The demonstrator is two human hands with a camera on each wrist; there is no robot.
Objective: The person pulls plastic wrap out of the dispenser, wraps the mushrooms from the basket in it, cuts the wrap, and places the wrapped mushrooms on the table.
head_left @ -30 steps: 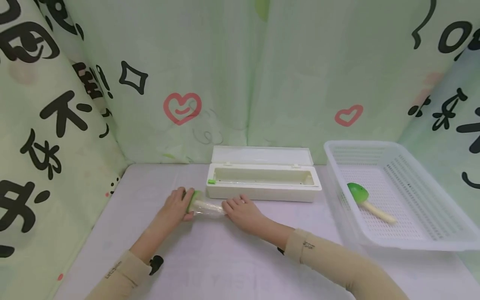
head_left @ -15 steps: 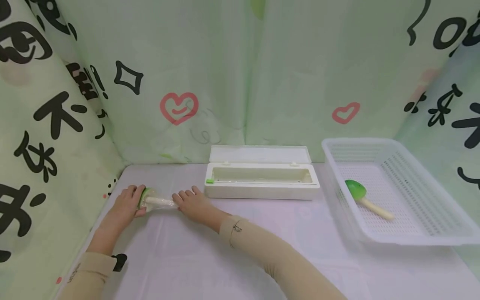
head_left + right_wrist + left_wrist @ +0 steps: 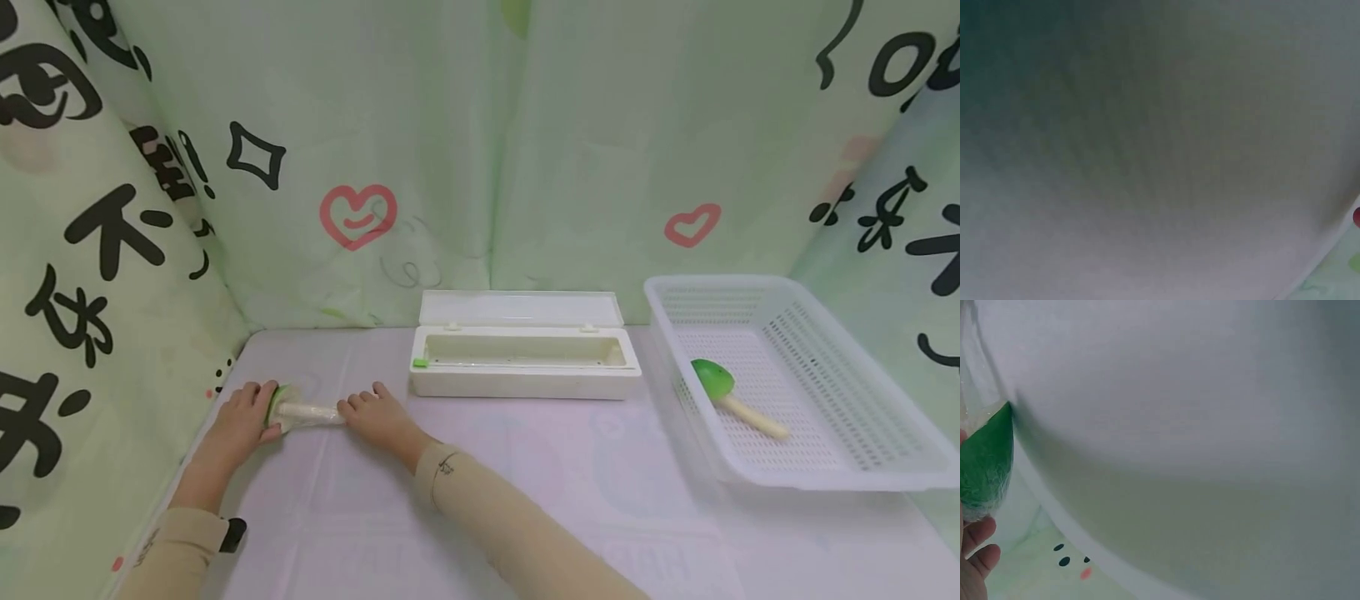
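Low over the left side of the white-covered table (image 3: 465,500) lies a green ladle (image 3: 988,462) with a pale handle (image 3: 307,412), wrapped in clear film. My left hand (image 3: 242,423) grips its head, thumb toward me and fingers on the far side. In the left wrist view the film looks crinkled over the green bowl, and the fingers show at the left edge. My right hand (image 3: 382,423) pinches the handle's far end, its tip hidden under the fingers. The right wrist view is filled mostly by blurred tablecloth.
A long white box (image 3: 525,385) with its lid raised stands at the back centre, a small green piece (image 3: 420,362) on its left edge. On the right a white perforated basket (image 3: 862,479) holds another green ladle (image 3: 738,408). Printed curtains enclose the table.
Both hands have moved left with the wrapped ladle, away from the front of the box, most of it in the first half second. The box and basket stay put.
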